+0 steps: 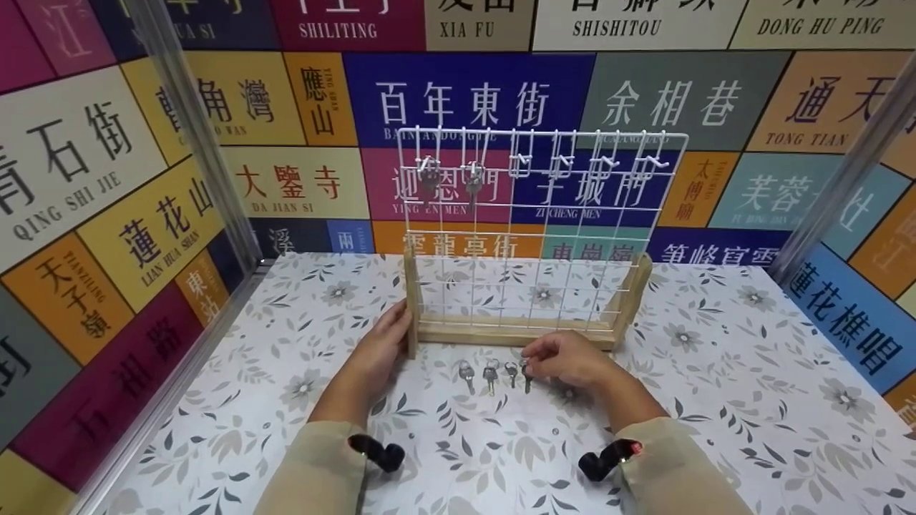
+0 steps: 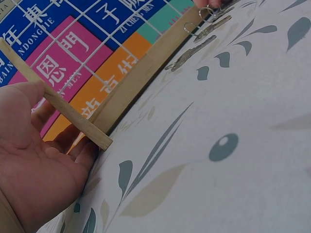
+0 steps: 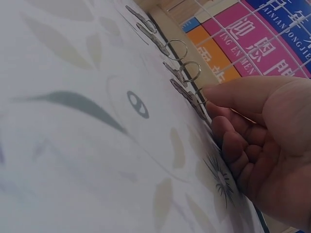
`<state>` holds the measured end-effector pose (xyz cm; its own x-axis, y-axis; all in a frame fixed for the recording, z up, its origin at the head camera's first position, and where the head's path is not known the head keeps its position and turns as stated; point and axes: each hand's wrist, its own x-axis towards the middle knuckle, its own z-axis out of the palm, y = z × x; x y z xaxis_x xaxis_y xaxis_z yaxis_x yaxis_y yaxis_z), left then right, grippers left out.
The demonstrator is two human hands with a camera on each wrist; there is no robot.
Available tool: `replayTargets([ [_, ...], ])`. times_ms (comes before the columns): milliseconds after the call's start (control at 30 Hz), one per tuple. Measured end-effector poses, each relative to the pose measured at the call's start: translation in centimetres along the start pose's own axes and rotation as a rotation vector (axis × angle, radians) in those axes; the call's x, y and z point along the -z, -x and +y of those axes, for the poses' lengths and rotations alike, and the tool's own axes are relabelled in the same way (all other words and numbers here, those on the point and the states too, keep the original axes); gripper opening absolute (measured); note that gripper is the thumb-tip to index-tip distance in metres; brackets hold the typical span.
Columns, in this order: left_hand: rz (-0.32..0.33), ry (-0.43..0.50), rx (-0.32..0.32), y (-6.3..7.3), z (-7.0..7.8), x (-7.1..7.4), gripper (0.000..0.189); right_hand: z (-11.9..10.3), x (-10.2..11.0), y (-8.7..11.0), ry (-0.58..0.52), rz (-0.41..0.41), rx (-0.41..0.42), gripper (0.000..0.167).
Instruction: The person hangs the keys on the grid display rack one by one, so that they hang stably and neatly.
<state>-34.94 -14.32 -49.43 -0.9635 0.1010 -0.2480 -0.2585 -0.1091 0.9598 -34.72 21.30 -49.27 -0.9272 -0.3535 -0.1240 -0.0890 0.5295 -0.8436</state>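
A white wire grid rack [image 1: 529,286] with a wooden stand [image 1: 501,332] stands upright on the table. My left hand [image 1: 366,361] grips the stand's left upright [image 2: 73,114], thumb on one side and fingers behind. In front of the base lie three keys with rings, a left key [image 1: 466,376], a middle key [image 1: 490,379] and a right key [image 1: 512,375]. Beside them, my right hand [image 1: 576,361] pinches the ring of another key [image 3: 188,98] between thumb and forefinger; the key is low over the cloth. Two sets of keys hang on the grid's left hooks, a left set [image 1: 429,179] and a second set [image 1: 473,180].
Bare hooks [image 1: 563,163] line the top right of the grid. A floral cloth [image 1: 286,443] covers the table. Printed panels [image 1: 293,182] surround it at the back and sides, with clear edge posts at the corners.
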Motion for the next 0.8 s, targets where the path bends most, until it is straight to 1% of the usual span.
replayTargets([
  [67,0.002,0.005,0.009,-0.01,0.00,0.02,0.055,-0.06,-0.09,-0.02,0.020,0.001,0.003,0.029],
  [200,-0.006,0.016,0.008,0.03,-0.04,0.05,0.055,-0.09,-0.34,-0.11,0.067,0.010,0.020,0.023],
  [300,-0.020,0.032,-0.013,0.07,-0.21,0.10,0.056,0.00,-0.55,-0.19,0.088,0.030,0.014,0.018],
  [400,-0.027,0.049,-0.023,0.00,-0.35,0.14,0.056,0.09,-0.67,-0.25,0.095,0.048,-0.010,0.015],
  [467,-0.024,0.051,-0.023,-0.12,-0.37,0.15,0.055,0.11,-0.71,-0.29,0.101,0.051,-0.014,0.015],
  [633,-0.002,0.016,-0.012,-0.20,-0.24,0.17,0.054,-0.02,-0.72,-0.31,0.103,0.045,0.002,0.018],
  [800,-0.003,0.018,-0.007,-0.14,-0.21,0.10,0.056,-0.05,-0.81,-0.26,0.102,0.059,0.001,0.016],
])
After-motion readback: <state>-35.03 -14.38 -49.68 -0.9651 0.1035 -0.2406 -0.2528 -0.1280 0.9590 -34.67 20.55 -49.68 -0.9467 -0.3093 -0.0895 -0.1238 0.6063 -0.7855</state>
